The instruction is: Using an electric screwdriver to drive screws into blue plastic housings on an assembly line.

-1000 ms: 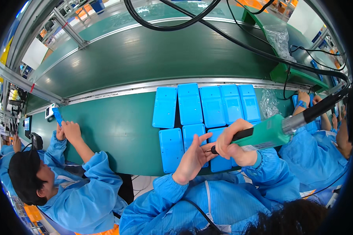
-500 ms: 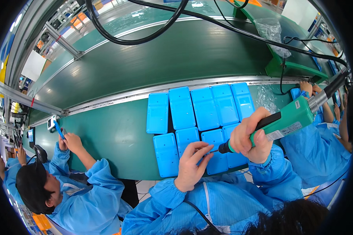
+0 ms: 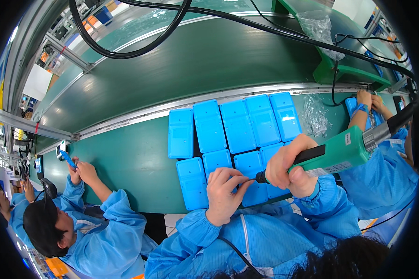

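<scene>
We see an electric screwdriver (image 3: 344, 151) in green with a black lever (image 3: 310, 156) and silver-grey collar (image 3: 376, 137), and plastic casings (image 3: 238, 127) in plain bright blue. Our table (image 3: 144, 172) is deep green, our smock (image 3: 284, 242) blue with a whitish zip (image 3: 245, 235), and the cable (image 3: 121, 55) black.

"What's the wearer got on?"
"A light-blue fabric jacket (image 3: 288, 246) with a straight, pale front zipper (image 3: 245, 235)."
"And at the wrists?"
"Gathered light-blue cuffs (image 3: 200, 227). A thin black cord (image 3: 239, 252) crosses the front."
</scene>
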### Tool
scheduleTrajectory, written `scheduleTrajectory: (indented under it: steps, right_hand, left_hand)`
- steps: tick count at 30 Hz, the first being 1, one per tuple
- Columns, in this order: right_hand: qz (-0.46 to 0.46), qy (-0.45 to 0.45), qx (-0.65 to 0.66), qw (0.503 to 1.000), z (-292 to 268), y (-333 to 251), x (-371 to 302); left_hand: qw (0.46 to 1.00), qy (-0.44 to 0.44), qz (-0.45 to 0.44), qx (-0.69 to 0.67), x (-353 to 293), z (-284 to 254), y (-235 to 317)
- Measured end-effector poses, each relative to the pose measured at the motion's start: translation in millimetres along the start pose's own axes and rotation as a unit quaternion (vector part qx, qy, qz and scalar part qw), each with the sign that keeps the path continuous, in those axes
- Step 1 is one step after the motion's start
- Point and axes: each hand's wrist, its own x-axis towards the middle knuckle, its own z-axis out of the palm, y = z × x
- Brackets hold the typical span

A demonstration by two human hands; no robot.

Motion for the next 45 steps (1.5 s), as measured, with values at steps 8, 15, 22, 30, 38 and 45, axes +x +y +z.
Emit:
scheduleTrajectory:
  steps: [8,15,22,30,38,45]
  right_hand:
    - [-0.001,0.009,-0.036,0.999,-7.1,1.1,-1.7]
    - [-0.074,0.077,-0.1,0.989,-33.8,8.6,9.6]
    - [-0.063,0.092,-0.112,0.987,-38.8,19.3,8.7]
    - [-0.045,0.106,-0.126,0.985,-40.4,23.0,9.9]
    - [0.009,0.134,-0.169,0.976,-39.2,30.7,10.6]
    - [0.023,0.104,-0.211,0.972,-37.5,35.9,11.5]
  left_hand:
    - [0.998,-0.05,0.027,0.004,4.2,1.3,0.8]
    - [0.953,-0.259,0.125,0.093,-8.9,1.2,9.3]
    - [0.937,-0.289,0.15,0.126,-15.9,9.6,4.9]
    - [0.938,-0.295,0.142,0.111,-12.3,7.2,5.8]
    - [0.943,-0.287,0.135,0.099,-11.0,10.0,3.0]
    - [0.945,-0.292,0.124,0.081,-8.0,6.8,1.4]
